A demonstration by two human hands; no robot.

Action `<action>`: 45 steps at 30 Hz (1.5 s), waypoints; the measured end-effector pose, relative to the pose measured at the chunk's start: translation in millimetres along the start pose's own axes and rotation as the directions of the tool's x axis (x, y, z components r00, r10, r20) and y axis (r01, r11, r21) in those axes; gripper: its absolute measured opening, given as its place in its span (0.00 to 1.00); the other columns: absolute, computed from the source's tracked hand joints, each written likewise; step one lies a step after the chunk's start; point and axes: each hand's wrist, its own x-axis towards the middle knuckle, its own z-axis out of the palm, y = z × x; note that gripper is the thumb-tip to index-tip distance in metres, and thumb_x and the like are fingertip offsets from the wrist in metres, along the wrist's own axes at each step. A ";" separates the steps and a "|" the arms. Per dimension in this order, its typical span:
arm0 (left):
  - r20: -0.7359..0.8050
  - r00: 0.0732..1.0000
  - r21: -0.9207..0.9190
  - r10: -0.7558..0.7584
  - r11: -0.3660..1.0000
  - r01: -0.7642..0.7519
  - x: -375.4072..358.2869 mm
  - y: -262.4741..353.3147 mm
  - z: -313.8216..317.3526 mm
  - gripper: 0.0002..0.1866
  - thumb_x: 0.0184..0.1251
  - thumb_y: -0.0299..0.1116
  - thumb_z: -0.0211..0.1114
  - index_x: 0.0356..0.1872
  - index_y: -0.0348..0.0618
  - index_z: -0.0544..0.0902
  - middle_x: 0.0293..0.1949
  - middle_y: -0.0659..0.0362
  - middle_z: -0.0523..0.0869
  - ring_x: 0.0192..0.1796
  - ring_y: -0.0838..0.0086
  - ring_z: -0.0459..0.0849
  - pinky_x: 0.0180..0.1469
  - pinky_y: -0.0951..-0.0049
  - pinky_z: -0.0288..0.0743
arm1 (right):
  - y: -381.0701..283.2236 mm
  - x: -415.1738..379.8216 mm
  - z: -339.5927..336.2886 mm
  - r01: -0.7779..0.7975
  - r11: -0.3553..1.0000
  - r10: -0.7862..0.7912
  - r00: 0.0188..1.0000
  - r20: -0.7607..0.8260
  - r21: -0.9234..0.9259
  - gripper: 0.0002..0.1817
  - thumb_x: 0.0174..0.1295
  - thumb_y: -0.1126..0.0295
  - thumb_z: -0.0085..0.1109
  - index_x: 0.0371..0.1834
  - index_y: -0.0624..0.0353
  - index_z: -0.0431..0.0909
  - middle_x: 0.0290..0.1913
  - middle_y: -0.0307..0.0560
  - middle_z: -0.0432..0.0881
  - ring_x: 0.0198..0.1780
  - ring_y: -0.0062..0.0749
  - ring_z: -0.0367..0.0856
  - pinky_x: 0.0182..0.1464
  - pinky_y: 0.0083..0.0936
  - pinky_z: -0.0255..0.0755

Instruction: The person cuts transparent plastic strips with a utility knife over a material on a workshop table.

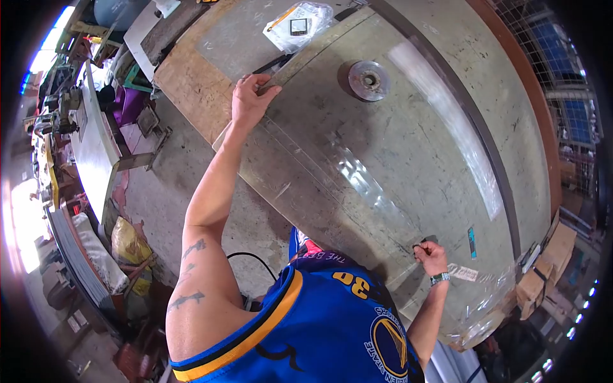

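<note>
My left hand (251,100) is at the left edge of the worktable, its thumb and fingers pinched on one end of a clear plastic strip (361,175). The strip runs diagonally over the tabletop and catches the light near its middle. At its lower right end, my right hand (432,258) is closed in a pinch near the table's near side. The strip's exact edges are hard to make out. A round clear spool (369,81) lies flat beyond it. To the right of my right hand lies a small teal-and-black object (472,242).
A long shiny plastic strip (447,115) lies beside a dark band on the worktable (408,185). A clear bag (298,27) rests at the far end. Brown cardboard (554,252) stands at right, a white bench (96,147) at left.
</note>
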 end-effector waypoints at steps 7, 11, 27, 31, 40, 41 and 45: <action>-0.126 0.951 0.154 0.281 0.953 -0.261 -7.5 3.5 4.5 0.18 0.60 0.39 0.80 0.47 0.39 0.90 0.45 0.53 0.89 0.49 0.58 0.86 0.55 0.62 0.80 | 11.4 3.8 -7.6 0.000 1.000 0.000 1.000 0.029 -0.017 0.06 0.68 0.74 0.69 0.35 0.64 0.83 0.26 0.37 0.84 0.28 0.19 0.80 0.32 0.22 0.76; -0.137 0.934 0.206 0.331 0.932 -0.300 -9.7 5.8 9.0 0.17 0.61 0.39 0.78 0.47 0.39 0.91 0.46 0.52 0.89 0.50 0.56 0.85 0.56 0.59 0.79 | 7.9 3.1 -6.5 -0.009 0.998 0.010 1.000 0.009 -0.054 0.07 0.67 0.73 0.70 0.35 0.65 0.83 0.27 0.38 0.84 0.27 0.19 0.80 0.32 0.23 0.75; 0.046 0.923 0.377 0.382 0.849 -0.370 -1.3 -13.3 14.8 0.22 0.73 0.49 0.70 0.50 0.38 0.92 0.46 0.47 0.91 0.45 0.55 0.90 0.51 0.58 0.83 | 34.7 -37.9 -48.6 -0.102 0.942 0.046 0.983 -0.178 -0.321 0.12 0.64 0.60 0.69 0.37 0.59 0.87 0.36 0.50 0.90 0.38 0.41 0.87 0.42 0.38 0.78; 0.034 0.952 0.361 0.305 0.884 -0.296 0.9 -11.8 12.2 0.25 0.72 0.51 0.70 0.51 0.37 0.92 0.45 0.46 0.91 0.44 0.56 0.89 0.51 0.59 0.82 | 45.9 -37.4 -52.6 -0.108 0.925 0.015 0.968 -0.249 -0.363 0.13 0.63 0.59 0.71 0.39 0.58 0.88 0.37 0.51 0.90 0.41 0.43 0.89 0.46 0.38 0.79; 0.060 0.954 0.366 0.295 0.882 -0.296 -0.9 -8.9 11.2 0.24 0.72 0.49 0.70 0.52 0.35 0.91 0.45 0.45 0.90 0.45 0.56 0.89 0.51 0.59 0.82 | 65.4 -37.3 -64.3 -0.112 0.919 -0.025 0.940 -0.340 -0.378 0.15 0.61 0.57 0.74 0.37 0.58 0.87 0.36 0.53 0.90 0.41 0.49 0.89 0.46 0.43 0.80; 0.054 0.955 0.356 0.291 0.888 -0.291 0.1 -16.3 13.0 0.24 0.72 0.49 0.70 0.52 0.35 0.91 0.45 0.45 0.90 0.45 0.56 0.88 0.51 0.59 0.82 | 63.5 -36.6 -65.4 -0.121 0.916 -0.021 0.937 -0.348 -0.382 0.15 0.61 0.56 0.74 0.37 0.58 0.86 0.36 0.52 0.90 0.41 0.49 0.89 0.46 0.43 0.80; 0.058 0.948 0.356 0.313 0.881 -0.313 7.5 -18.7 16.4 0.24 0.73 0.49 0.68 0.49 0.33 0.90 0.45 0.44 0.89 0.46 0.54 0.87 0.51 0.56 0.80 | 63.2 -38.7 -67.4 -0.149 0.926 0.010 0.928 -0.372 -0.347 0.16 0.59 0.55 0.76 0.35 0.57 0.85 0.35 0.52 0.90 0.41 0.48 0.89 0.46 0.43 0.79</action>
